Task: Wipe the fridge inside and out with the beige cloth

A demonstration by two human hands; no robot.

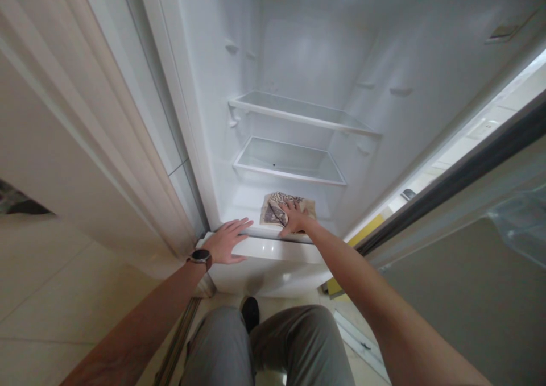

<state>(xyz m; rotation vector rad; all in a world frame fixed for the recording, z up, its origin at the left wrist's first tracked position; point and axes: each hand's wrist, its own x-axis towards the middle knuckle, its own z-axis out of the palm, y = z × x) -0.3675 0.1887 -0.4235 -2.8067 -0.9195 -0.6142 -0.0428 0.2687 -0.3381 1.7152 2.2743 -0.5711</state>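
Observation:
A patterned beige and brown cloth [273, 211] lies spread on the floor of an open white refrigerator [247, 195]. My right hand [295, 218] presses flat on the cloth with its fingers apart. On the white front ledge [273, 248] at the bottom of the compartment rests my left hand [228, 241], fingers spread and holding nothing. A dark round watch [200, 256] is on the left wrist. Part of the cloth is hidden beneath the right hand.
Two glass shelves with white frames, an upper one [307, 112] and a lower one [294, 161], sit above the cloth. The refrigerator door [469, 283] stands open on the right. A white door frame [98, 119] rises on the left. A light panel lies on the tiled floor.

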